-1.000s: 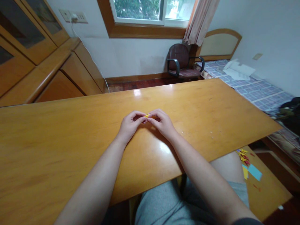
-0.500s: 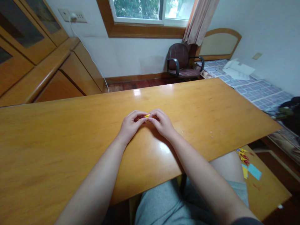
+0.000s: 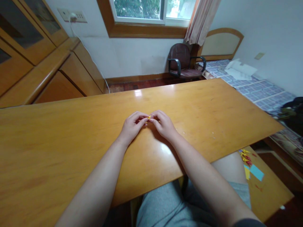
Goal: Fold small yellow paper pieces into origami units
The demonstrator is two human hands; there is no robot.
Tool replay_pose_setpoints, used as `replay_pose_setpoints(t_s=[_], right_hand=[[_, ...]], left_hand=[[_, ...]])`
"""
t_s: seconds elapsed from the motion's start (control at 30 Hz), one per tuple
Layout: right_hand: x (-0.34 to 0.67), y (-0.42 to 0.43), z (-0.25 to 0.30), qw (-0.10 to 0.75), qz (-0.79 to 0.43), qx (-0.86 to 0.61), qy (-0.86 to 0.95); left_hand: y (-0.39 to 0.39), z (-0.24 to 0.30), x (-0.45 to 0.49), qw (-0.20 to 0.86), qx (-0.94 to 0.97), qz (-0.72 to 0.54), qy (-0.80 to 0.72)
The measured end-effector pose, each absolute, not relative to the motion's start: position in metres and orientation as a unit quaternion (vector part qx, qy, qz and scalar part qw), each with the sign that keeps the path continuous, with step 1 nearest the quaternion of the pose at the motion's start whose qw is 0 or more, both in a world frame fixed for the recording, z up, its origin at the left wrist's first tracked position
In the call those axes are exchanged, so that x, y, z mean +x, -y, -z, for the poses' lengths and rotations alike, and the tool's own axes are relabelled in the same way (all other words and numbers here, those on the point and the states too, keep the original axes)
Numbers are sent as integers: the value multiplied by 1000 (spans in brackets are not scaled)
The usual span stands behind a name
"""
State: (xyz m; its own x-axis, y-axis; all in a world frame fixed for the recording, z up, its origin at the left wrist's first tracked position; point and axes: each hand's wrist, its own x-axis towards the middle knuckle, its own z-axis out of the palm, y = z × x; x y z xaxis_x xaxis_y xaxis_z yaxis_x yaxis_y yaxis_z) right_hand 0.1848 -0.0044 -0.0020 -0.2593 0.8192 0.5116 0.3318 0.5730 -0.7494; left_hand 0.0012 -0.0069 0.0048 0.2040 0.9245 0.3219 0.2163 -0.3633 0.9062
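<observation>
Over the middle of the wooden table (image 3: 71,138), my left hand (image 3: 134,125) and my right hand (image 3: 163,124) meet at the fingertips. Between them is a small folded piece of yellow paper (image 3: 149,117), mostly hidden by the fingers. Both hands are closed, thumbs pressed against the index fingers, pinching the paper from either side. A bit of yellow also shows under the left thumb. The paper's full shape cannot be made out.
Right of my leg, a wooden bench (image 3: 272,201) bears several red and yellow folded papers (image 3: 246,157) and a light blue paper sheet (image 3: 257,172). Beyond the table stand an office chair (image 3: 180,61) and a bed (image 3: 260,91). Cabinets (image 3: 68,75) line the left.
My fingertips have shifted slightly on the yellow paper, and less of it shows between them now. Both arms stay in nearly the same place.
</observation>
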Motion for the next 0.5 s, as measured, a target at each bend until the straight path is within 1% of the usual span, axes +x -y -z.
replay_pose_setpoints(t_s=[0.23,0.5], right_hand=[[184,5,0,459,-243,-383,764],[184,8,0,409,-244,-362,801]], left_hand=[[7,-1,2,404,641,-476,-448],[2,-1,4,509,567,-466,-450]])
